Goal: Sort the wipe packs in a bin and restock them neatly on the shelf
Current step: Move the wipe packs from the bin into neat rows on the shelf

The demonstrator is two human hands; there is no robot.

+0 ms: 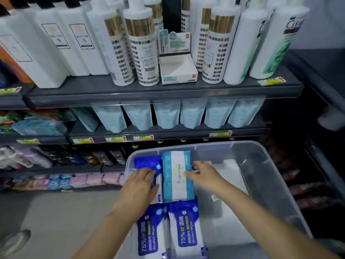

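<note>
A clear plastic bin (261, 165) stands in front of the shelves. Along its left side lie wipe packs: a light-blue and white pack (176, 186) at the far middle, a dark-blue pack (147, 162) to its left, and two dark-blue "75% Alcohol Wipes" packs (149, 234) (186, 228) nearer me. My left hand (139, 186) lies flat on the far dark-blue pack, fingers straight. My right hand (203, 175) touches the right edge of the light-blue pack with relaxed fingers.
Dark shelves (164, 92) rise behind the bin: white pump bottles and a small open carton (177, 70) on top, pale-blue refill pouches (166, 114) below, and small pink and blue packets lower left. The bin's right half holds only a flat white sheet. Grey floor lies to the left.
</note>
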